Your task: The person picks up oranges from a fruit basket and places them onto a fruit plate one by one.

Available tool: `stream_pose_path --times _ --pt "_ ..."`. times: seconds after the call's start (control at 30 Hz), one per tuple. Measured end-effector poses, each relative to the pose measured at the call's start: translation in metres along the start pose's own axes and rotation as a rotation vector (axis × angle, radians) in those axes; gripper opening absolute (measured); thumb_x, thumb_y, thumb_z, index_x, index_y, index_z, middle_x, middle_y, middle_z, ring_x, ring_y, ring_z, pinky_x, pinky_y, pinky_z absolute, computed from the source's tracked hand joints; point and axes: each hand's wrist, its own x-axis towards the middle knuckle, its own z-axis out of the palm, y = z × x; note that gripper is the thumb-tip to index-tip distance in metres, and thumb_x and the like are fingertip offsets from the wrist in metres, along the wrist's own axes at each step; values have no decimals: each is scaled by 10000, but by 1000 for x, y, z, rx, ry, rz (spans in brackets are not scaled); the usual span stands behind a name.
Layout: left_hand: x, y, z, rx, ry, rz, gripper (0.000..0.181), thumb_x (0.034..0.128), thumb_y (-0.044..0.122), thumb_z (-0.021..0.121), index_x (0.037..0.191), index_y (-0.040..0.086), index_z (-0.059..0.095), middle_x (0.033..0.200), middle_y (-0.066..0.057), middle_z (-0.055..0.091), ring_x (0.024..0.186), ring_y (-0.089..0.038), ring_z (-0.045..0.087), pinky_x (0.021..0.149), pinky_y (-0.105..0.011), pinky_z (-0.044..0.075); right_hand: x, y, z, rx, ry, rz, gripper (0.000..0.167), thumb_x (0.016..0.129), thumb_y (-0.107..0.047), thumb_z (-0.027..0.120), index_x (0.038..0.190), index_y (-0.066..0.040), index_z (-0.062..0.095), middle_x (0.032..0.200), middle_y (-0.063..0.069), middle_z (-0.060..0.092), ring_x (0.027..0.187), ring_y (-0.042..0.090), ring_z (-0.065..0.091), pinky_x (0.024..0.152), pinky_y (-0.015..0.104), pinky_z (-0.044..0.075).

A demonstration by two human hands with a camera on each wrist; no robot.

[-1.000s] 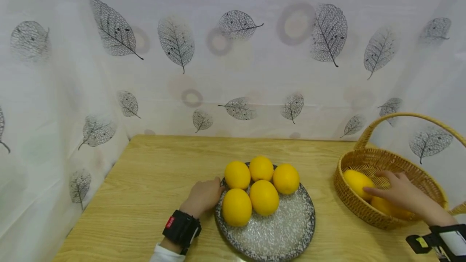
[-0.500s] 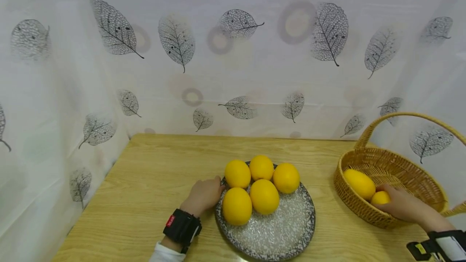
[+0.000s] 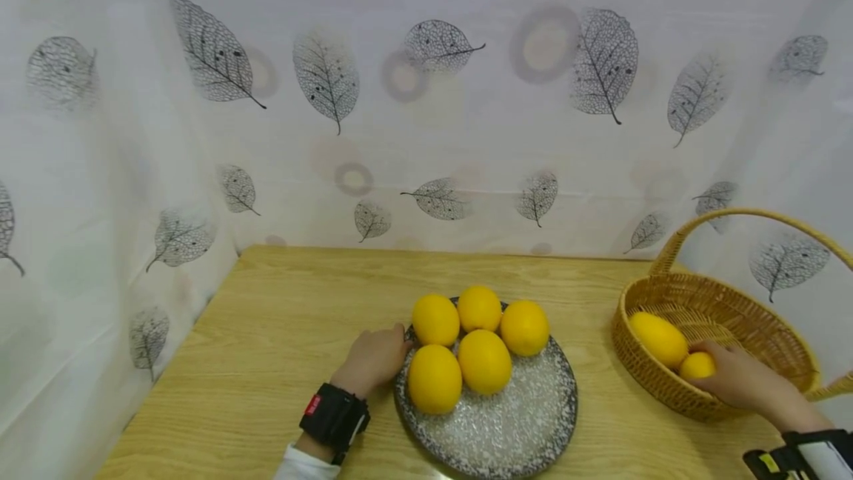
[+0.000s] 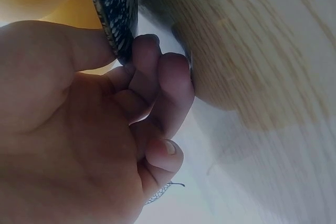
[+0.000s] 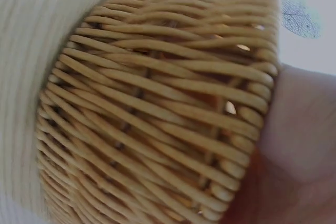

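Observation:
A speckled grey plate (image 3: 526, 421) with a dark rim bears several yellow-orange oranges (image 3: 484, 361). My left hand (image 3: 373, 360) pinches the plate's left rim; in the left wrist view the thumb lies above the edge and curled fingers (image 4: 176, 77) are beneath it. At the right, my right hand (image 3: 740, 376) reaches into a wicker basket (image 3: 766, 310) and grips an orange (image 3: 697, 366). Another yellow-orange fruit (image 3: 658, 339), longer in shape, lies beside it in the basket. The basket's woven wall (image 5: 157, 93) hides the right fingers in the right wrist view.
The basket's tall arched handle (image 3: 753, 212) rises over its opening. Everything stands on a wood-grain table (image 3: 300, 302). Behind and at the sides hangs a pale leaf-printed curtain (image 3: 453, 117). Both wrists wear black straps (image 3: 333, 421).
My right hand has moved down in the basket and closed on the nearer orange, between one second and half a second ago. My left hand and the plate have stayed in place.

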Motion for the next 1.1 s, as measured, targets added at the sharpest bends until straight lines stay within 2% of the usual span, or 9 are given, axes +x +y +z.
stream_pose_path --times 0.17,0.27,0.4,0.53,0.67,0.87,0.97,1.1 --pt "0 1 1 -6 -8 -6 243 1050 256 552 1015 24 616 893 -127 714 854 -339 707 877 -527 533 -5 -2 4 -52 113 61 777 873 -519 737 1285 107 531 1139 464 501 883 530 588 680 614 504" --pt "0 1 1 -8 -17 -7 249 1051 259 551 1032 20 618 918 -133 723 892 -355 712 932 -553 517 -10 -5 5 -97 208 114 821 795 -533 803 1279 71 530 1162 489 439 863 613 535 662 651 474" --pt "1 1 1 -4 -11 -8 254 1054 259 545 1038 16 620 928 -149 728 904 -372 715 937 -555 515 -18 -15 2 -149 416 143 803 718 -403 881 1266 58 516 1177 468 419 924 697 462 696 715 421" --pt "1 0 1 -11 -8 -11 257 1058 258 535 1041 15 618 925 -160 725 895 -368 712 924 -543 514 -28 -32 -5 -136 603 128 747 711 -294 874 1266 50 510 1164 460 423 908 689 458 696 717 409" --pt "1 0 0 -16 -19 -12 267 1060 264 534 1056 11 618 925 -157 722 887 -351 707 933 -543 507 -37 -54 -7 -71 718 31 732 733 -307 873 1307 -5 533 1231 441 443 937 670 468 695 686 409" --pt "1 0 0 -19 -16 -11 263 1057 261 541 1052 9 617 921 -156 720 879 -352 707 935 -548 509 -40 -100 1 -7 859 -232 733 646 -217 923 1291 -94 597 1292 321 523 963 574 510 684 644 442" --pt "1 0 0 -18 -10 -7 253 1056 256 542 1031 14 612 889 -151 709 837 -334 697 911 -541 515 -39 -126 10 29 863 -363 773 595 -182 951 1291 -129 618 1307 254 555 1014 484 553 699 601 500" --pt "1 0 -1 -25 -9 1 244 1056 252 541 1005 23 605 857 -133 693 799 -315 680 908 -548 511 -38 -155 27 39 811 -501 815 581 -212 967 1319 -179 621 1348 149 570 1105 357 584 754 531 553"
